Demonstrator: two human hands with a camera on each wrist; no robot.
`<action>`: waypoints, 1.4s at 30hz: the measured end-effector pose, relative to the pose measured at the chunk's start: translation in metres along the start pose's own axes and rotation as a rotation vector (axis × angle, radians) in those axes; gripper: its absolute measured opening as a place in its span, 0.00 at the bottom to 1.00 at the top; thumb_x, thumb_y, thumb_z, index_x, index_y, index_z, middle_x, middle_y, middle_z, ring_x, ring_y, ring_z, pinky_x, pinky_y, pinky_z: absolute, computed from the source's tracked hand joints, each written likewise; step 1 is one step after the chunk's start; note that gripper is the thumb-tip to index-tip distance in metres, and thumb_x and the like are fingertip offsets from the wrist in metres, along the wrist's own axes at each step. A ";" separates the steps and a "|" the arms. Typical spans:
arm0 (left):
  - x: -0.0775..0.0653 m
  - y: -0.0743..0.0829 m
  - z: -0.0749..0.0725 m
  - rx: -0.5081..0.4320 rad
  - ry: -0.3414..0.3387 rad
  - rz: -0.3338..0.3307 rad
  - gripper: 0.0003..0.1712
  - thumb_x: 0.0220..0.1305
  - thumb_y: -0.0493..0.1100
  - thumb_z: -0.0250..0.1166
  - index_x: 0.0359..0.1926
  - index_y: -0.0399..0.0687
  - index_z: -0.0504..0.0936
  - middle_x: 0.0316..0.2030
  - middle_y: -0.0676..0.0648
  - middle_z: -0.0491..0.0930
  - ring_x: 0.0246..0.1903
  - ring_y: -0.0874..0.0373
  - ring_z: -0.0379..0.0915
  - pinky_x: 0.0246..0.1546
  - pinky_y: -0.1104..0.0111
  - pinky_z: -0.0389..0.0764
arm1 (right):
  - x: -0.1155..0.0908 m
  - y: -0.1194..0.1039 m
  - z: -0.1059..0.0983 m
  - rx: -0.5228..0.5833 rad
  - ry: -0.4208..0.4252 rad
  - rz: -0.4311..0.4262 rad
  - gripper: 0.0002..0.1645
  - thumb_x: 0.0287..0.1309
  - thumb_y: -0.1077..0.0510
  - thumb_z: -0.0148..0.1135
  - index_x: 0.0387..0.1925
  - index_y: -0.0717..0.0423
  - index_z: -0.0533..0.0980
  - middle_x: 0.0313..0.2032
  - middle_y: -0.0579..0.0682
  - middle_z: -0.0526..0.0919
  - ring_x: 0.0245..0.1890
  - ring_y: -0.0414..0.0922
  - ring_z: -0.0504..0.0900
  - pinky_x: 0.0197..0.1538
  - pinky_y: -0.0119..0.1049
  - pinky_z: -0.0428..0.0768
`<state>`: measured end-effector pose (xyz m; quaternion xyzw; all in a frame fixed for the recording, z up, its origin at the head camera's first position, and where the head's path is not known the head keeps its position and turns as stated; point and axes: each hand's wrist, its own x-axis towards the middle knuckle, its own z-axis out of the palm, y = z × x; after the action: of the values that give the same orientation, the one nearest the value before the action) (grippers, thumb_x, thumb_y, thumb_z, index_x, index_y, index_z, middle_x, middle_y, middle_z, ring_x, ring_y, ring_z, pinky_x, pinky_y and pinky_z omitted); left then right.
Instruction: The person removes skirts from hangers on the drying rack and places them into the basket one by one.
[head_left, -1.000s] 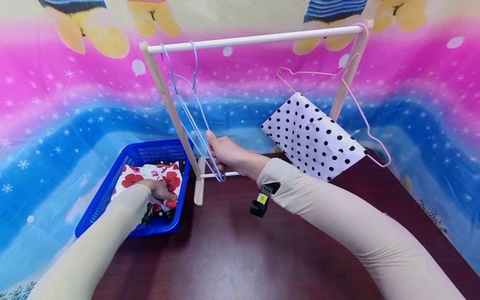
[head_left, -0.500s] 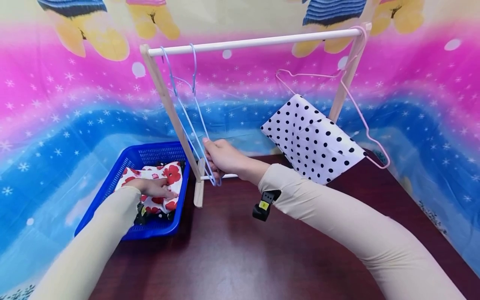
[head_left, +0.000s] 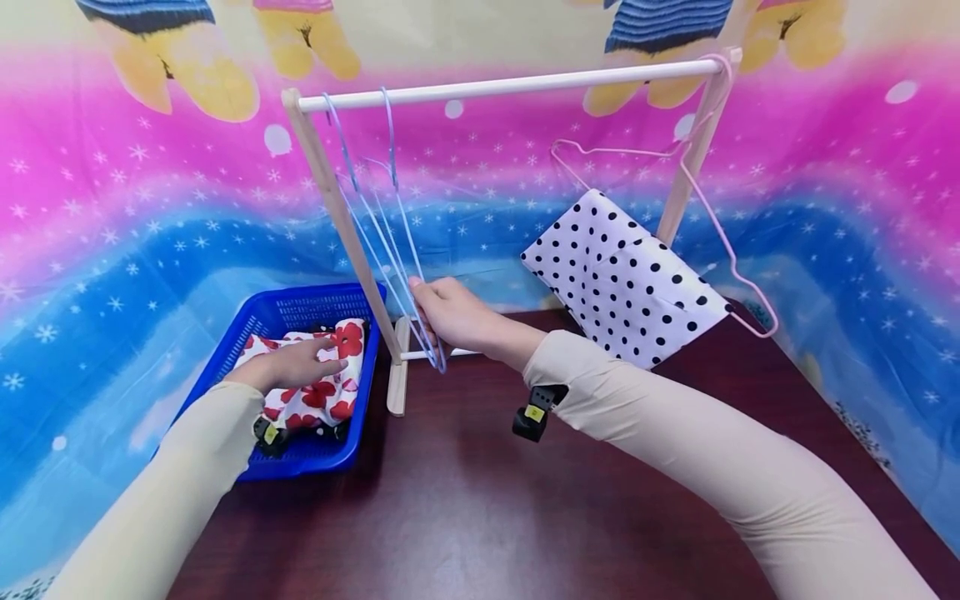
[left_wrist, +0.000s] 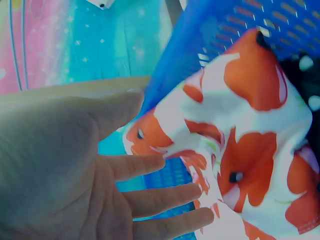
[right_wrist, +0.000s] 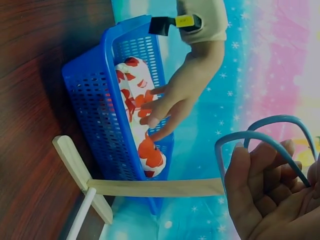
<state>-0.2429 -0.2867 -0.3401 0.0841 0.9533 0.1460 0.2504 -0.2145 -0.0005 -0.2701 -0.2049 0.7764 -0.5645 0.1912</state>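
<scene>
Over the blue plastic basket (head_left: 362, 417), my left hand (head_left: 294, 364) is held with its fingers spread and straight. Below it lies a white cloth with red flowers (head_left: 318, 404), on top of darker dotted fabric. In the left wrist view the fingertips overlap the edge of the floral cloth (left_wrist: 255, 165); whether they touch it I cannot tell. My right hand (head_left: 453, 315) grips the lower ends of two light blue hangers (head_left: 389, 137), which hang by their hooks from the rack. The right wrist view shows curled fingers around the blue hanger wires (right_wrist: 250, 135).
A small wooden rack with a white rail (head_left: 525, 83) stands on the dark table (head_left: 465, 500). At its right end a pink hanger (head_left: 723, 233) carries a folded white cloth with black dots (head_left: 622, 279). A patterned backdrop surrounds the table.
My left hand has drawn up and left off the floral cloth, its fingers straightening. The cloth lies slightly rearranged. My right hand has shifted slightly down, keeping its grip on the hangers.
</scene>
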 end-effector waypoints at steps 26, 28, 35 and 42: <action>-0.029 0.040 0.006 -0.005 0.248 0.087 0.43 0.74 0.64 0.52 0.76 0.39 0.58 0.70 0.28 0.66 0.66 0.28 0.67 0.61 0.36 0.73 | -0.002 0.003 -0.003 -0.191 0.059 -0.118 0.36 0.82 0.45 0.33 0.18 0.58 0.67 0.15 0.51 0.73 0.14 0.44 0.72 0.27 0.50 0.85; -0.030 0.045 0.008 -0.003 0.259 0.094 0.43 0.74 0.64 0.52 0.76 0.40 0.59 0.71 0.28 0.65 0.68 0.28 0.65 0.63 0.35 0.70 | -0.002 0.003 -0.003 -0.201 0.065 -0.116 0.36 0.82 0.44 0.33 0.18 0.57 0.68 0.15 0.51 0.74 0.14 0.44 0.74 0.25 0.46 0.84; -0.035 0.059 0.015 0.007 0.282 0.127 0.43 0.74 0.65 0.52 0.76 0.42 0.61 0.71 0.31 0.67 0.69 0.31 0.65 0.64 0.36 0.70 | -0.006 0.004 -0.007 -0.267 0.088 -0.142 0.38 0.81 0.43 0.33 0.21 0.61 0.71 0.16 0.50 0.75 0.16 0.47 0.73 0.23 0.38 0.77; -0.037 0.069 0.020 0.007 0.287 0.130 0.41 0.73 0.65 0.53 0.75 0.44 0.63 0.71 0.32 0.67 0.67 0.34 0.69 0.62 0.38 0.74 | -0.009 0.007 -0.013 -0.289 0.115 -0.165 0.41 0.81 0.40 0.33 0.21 0.64 0.71 0.20 0.61 0.78 0.15 0.47 0.74 0.28 0.41 0.78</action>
<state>-0.1955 -0.2250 -0.3177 0.1248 0.9724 0.1689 0.1014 -0.2144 0.0169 -0.2720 -0.2608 0.8395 -0.4717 0.0680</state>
